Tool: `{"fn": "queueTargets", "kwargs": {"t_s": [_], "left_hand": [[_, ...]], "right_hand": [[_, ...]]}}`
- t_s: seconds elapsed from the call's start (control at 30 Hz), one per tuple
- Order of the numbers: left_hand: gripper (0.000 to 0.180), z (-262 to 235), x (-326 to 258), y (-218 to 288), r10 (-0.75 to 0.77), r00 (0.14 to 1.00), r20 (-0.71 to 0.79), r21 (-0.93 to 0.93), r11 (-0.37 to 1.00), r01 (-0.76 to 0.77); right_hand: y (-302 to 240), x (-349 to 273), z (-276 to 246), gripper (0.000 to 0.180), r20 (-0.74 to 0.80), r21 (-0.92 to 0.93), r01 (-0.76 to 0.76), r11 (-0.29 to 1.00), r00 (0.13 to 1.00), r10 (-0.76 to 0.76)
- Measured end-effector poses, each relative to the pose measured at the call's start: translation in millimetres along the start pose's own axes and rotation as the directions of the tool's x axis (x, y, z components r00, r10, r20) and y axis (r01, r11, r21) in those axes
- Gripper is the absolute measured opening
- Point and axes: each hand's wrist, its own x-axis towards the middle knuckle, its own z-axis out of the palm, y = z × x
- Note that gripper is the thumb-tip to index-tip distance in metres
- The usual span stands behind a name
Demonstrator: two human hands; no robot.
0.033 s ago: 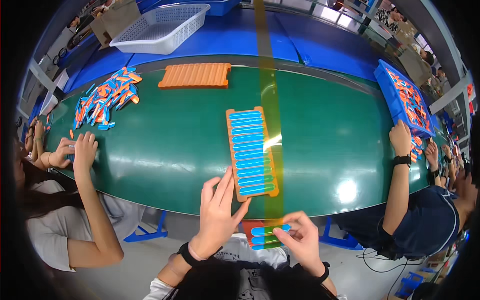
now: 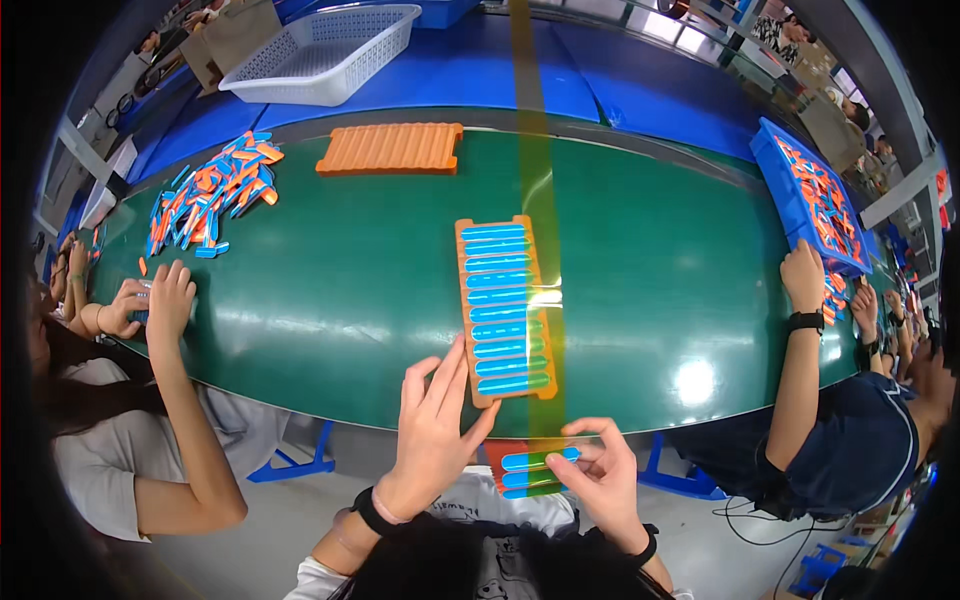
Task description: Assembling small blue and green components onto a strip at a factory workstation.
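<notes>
An orange slotted tray [image 2: 465, 300], filled with several blue strips [image 2: 505, 310], lies lengthwise on the green belt [image 2: 330, 290] in front of me. My left hand [image 2: 435, 430] rests flat with spread fingers against the tray's near left corner. At the belt's near edge my right hand [image 2: 600, 480] pinches a blue strip [image 2: 540, 460]. Two more blue strips lie just below it on a second orange tray [image 2: 497, 460], which is mostly hidden at my lap.
An unfilled orange tray [image 2: 390, 148] and a heap of blue and orange pieces [image 2: 210, 195] lie on the belt's far side. A white basket [image 2: 325, 55] stands behind. A blue bin [image 2: 815, 200] sits at right. Co-workers' hands [image 2: 165, 300] [image 2: 805, 275] reach onto the belt from both sides.
</notes>
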Motion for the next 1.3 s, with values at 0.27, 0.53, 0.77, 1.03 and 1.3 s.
{"fn": "queueTargets", "kwargs": {"t_s": [0.27, 0.53, 0.77, 1.03, 1.3], "left_hand": [[0.07, -13.3, -23.4, 13.9, 0.051, 0.982, 0.184, -0.019, 0.999, -0.048], [0.068, -3.6, -14.1, 10.9, 0.137, 0.976, 0.172, 0.042, 0.988, -0.146], [0.067, -4.5, -11.2, 8.5, 0.154, 0.971, 0.18, 0.051, 0.985, -0.166], [0.047, -14.1, 4.6, -12.3, 0.403, 0.899, 0.171, -0.001, 0.913, -0.408], [0.011, -19.2, 11.8, -21.4, 0.696, 0.689, 0.202, -0.045, 0.709, -0.704]], "right_hand": [[10.0, 2.2, -2.7, 0.018, -0.073, 0.009, 0.001, 1.0, 0.997, 0.0], [11.2, 8.8, -3.2, 0.021, -0.173, 0.032, -0.023, 0.999, 0.985, 0.028], [9.8, 11.8, 0.0, 0.022, -0.197, 0.016, -0.046, 0.999, 0.979, 0.048], [10.8, 11.8, 0.4, 0.022, -0.224, 0.031, -0.072, 0.997, 0.971, 0.077], [10.1, 12.5, 1.5, 0.023, -0.226, 0.001, -0.074, 0.997, 0.971, 0.072]]}}
